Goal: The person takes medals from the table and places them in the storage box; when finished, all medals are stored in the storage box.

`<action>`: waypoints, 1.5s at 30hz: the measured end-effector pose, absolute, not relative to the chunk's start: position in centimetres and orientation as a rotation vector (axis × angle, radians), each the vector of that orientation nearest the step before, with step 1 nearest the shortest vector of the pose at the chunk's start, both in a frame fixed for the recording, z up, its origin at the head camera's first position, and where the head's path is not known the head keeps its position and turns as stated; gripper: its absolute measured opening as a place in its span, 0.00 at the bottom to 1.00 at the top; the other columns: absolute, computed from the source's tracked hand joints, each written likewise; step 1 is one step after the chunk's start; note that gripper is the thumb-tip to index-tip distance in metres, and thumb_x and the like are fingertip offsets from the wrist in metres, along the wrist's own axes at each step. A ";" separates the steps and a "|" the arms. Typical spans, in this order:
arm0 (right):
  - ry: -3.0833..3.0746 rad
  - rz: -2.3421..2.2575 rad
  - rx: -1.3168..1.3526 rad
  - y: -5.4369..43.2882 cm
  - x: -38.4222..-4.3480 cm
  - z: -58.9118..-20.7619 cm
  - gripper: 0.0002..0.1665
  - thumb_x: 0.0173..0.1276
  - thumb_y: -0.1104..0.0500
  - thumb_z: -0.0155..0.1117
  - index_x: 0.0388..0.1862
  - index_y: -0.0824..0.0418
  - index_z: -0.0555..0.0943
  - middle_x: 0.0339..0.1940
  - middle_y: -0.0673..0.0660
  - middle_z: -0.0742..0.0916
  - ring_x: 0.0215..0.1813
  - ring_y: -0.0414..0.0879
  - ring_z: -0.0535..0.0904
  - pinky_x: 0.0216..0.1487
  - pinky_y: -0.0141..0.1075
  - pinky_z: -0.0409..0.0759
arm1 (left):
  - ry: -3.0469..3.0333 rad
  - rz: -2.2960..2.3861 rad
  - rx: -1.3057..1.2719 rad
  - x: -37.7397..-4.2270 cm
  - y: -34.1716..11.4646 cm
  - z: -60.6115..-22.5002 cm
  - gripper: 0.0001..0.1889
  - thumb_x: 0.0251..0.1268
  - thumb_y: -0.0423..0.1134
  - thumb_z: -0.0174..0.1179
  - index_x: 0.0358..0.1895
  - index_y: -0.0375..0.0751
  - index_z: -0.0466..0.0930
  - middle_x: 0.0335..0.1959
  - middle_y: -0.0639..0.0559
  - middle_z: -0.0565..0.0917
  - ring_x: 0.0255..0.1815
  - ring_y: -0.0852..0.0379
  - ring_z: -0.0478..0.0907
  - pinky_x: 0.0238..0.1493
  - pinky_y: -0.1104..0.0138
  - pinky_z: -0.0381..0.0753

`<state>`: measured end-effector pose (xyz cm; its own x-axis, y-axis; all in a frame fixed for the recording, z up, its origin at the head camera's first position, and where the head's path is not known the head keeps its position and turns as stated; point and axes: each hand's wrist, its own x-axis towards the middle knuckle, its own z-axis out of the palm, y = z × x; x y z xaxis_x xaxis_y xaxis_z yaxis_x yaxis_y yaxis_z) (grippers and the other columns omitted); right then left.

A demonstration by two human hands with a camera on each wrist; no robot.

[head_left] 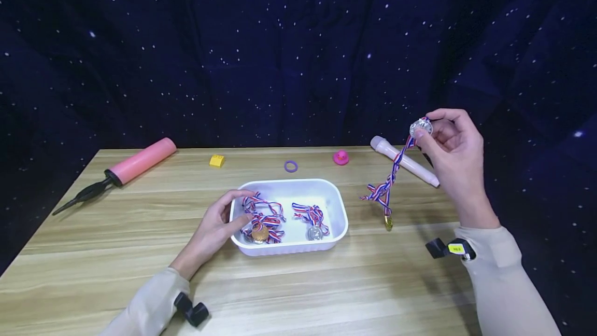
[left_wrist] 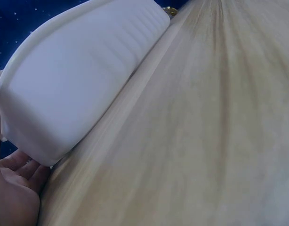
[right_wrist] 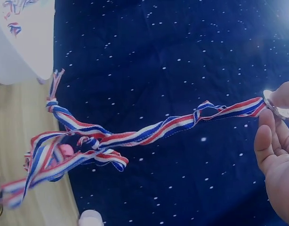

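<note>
My right hand [head_left: 454, 154] pinches a silver medal [head_left: 421, 128] between thumb and fingers, raised above the table's right side. Its red, white and blue ribbon [head_left: 394, 172] hangs down twisted and knotted, and a gold medal [head_left: 388, 223] dangles at the lower end. In the right wrist view the tangled ribbon [right_wrist: 154, 132] stretches from the fingers toward the table. My left hand [head_left: 219, 227] grips the left end of a white plastic tub [head_left: 289, 247], thumb over the rim. Inside the tub lie a gold medal [head_left: 259, 233], a silver medal [head_left: 314, 233] and bunched striped ribbons.
Along the back of the wooden table [head_left: 373, 284] lie a pink hand pump [head_left: 144, 161] with a black nozzle, a yellow toy brick [head_left: 216, 161], a purple ring [head_left: 291, 166], a pink rubber duck [head_left: 341, 157] and a pale toy microphone [head_left: 410, 165]. A dark starry cloth [head_left: 298, 56] hangs behind.
</note>
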<state>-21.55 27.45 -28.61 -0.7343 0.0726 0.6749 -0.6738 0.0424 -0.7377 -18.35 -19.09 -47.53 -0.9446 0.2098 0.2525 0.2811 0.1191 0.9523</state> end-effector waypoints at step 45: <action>-1.868 1.800 0.566 24.7 -21.7 -31.6 0.17 0.73 0.77 0.68 0.58 0.70 0.82 0.36 0.54 0.90 0.35 0.39 0.84 0.38 0.26 0.86 | -2.323 -1.963 -0.498 -18.3 -19.0 -47.4 0.28 0.73 0.27 0.69 0.74 0.40 0.79 0.78 0.47 0.77 0.82 0.46 0.69 0.82 0.73 0.66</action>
<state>-21.68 24.66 -31.58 -0.7983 0.0346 0.6013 -0.5996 0.0485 -0.7988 -18.34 -19.02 -47.38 -0.9462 0.2054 0.2502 0.2809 0.1372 0.9499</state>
